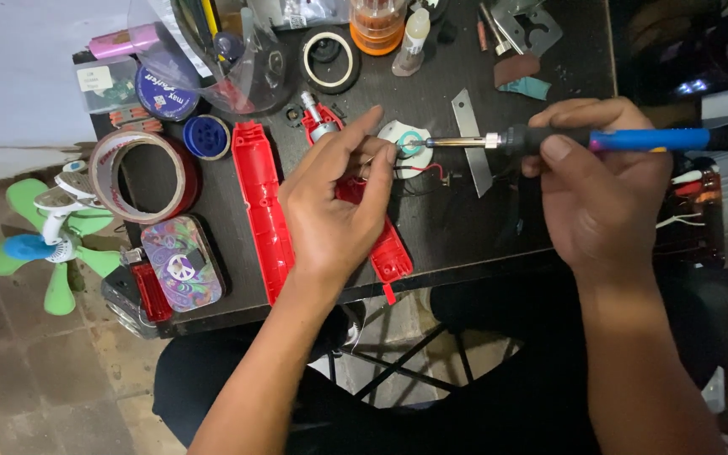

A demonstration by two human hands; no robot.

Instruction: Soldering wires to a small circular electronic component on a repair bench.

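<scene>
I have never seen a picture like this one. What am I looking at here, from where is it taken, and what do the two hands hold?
There is one picture, taken by a camera on the person's head, looking down at their own two bare hands over a dark table.

The right hand grips a soldering iron with a blue and black handle. Its metal tip points left at a small white part with a ring.

The left hand steadies that part with its fingertips. Thin red and black wires run from it. Beneath the left hand lies an opened red plastic casing, in two long halves.

Around them lie a roll of brown tape, a patterned tin, a small glue bottle and a green and white hand fan at the table's edge.
</scene>
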